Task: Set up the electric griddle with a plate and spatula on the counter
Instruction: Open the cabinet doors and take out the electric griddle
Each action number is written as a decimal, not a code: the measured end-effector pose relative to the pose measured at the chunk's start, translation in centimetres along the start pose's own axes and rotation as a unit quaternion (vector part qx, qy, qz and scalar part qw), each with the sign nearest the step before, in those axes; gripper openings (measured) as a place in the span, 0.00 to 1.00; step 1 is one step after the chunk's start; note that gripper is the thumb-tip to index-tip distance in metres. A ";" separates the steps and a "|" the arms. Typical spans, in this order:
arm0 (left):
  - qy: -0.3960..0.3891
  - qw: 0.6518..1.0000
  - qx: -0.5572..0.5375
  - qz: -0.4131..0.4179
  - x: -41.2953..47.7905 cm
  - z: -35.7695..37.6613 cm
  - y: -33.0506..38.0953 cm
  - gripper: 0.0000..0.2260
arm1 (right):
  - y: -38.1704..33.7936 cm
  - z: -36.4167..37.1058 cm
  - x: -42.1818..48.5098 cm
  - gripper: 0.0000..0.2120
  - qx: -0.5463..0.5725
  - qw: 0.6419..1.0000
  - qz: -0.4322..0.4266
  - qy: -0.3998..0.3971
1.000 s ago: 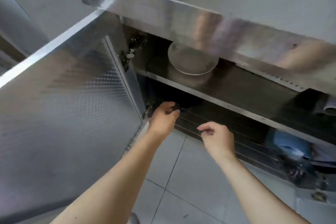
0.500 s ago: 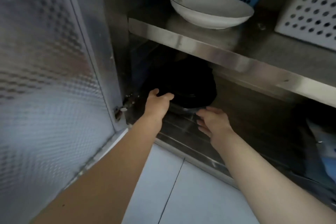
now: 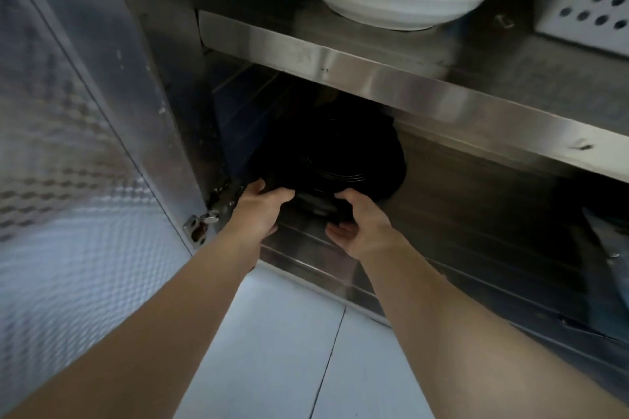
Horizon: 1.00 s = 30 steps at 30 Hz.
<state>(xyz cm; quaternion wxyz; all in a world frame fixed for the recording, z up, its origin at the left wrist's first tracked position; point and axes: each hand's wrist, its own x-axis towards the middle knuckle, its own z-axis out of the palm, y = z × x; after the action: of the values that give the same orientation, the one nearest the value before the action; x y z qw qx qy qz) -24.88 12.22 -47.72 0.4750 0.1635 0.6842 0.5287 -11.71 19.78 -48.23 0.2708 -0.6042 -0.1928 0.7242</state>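
The black griddle (image 3: 340,153) sits far back under the steel shelf (image 3: 374,78), which hangs close above it and leaves little headroom. Left of the griddle the cabinet wall (image 3: 177,95) and door hinge (image 3: 200,224) crowd in. Right of it the bottom rack (image 3: 476,214) lies open.

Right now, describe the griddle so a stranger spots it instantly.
Inside the open steel cabinet, look beneath the shelf, far left. The griddle is round and black, held by the left hand and right hand; the bowl above is white.

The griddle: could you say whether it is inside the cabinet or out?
Inside: the griddle sits on the bottom rack, under the steel shelf.
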 end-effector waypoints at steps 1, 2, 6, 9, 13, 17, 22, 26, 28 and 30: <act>0.002 1.000 0.000 -0.004 0.1 -0.3 -0.3 0.29 | -0.2 -0.3 0.4 0.17 0.018 1.000 -0.004 -0.001; 0.004 1.000 0.002 -0.005 0.1 -0.5 -0.4 0.29 | -0.3 -0.5 0.6 0.16 0.033 0.999 -0.009 -0.003; 0.011 1.000 0.021 0.016 0.9 -0.7 0.0 0.30 | -0.2 -1.1 0.8 0.09 0.056 0.998 -0.026 -0.009; 0.016 0.999 0.029 0.038 1.3 -0.1 0.4 0.31 | 0.2 -2.2 0.3 0.04 0.062 0.998 -0.026 -0.015; 0.021 0.998 0.018 0.048 1.3 0.7 0.4 0.33 | 0.9 -5.2 -0.9 0.06 0.069 0.998 0.002 -0.009; 0.019 0.998 0.014 0.061 1.0 1.1 0.0 0.36 | 1.9 -9.2 -2.2 0.11 0.086 0.995 0.033 -0.036; -0.003 0.998 0.028 0.061 0.2 1.8 -0.5 0.41 | 2.3 -13.6 -4.3 0.19 0.016 0.998 0.038 -0.041; -0.027 0.998 0.055 0.023 -0.8 1.9 -1.5 0.38 | 1.8 -14.9 -5.6 0.19 -0.104 0.994 0.029 -0.009; -0.039 0.998 0.049 0.009 -1.2 2.0 -2.1 0.36 | 1.8 -15.1 -5.8 0.20 -0.133 0.991 0.023 0.018; -0.032 0.999 0.027 0.002 -1.2 1.9 -2.7 0.36 | 1.8 -14.9 -5.7 0.20 -0.139 0.990 0.020 0.030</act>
<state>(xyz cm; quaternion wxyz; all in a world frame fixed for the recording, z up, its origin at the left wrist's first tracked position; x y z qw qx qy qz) -21.96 11.42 -49.51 0.4908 0.1947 0.6821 0.5059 3.34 14.07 -47.88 0.1749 -0.6614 -0.2713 0.6770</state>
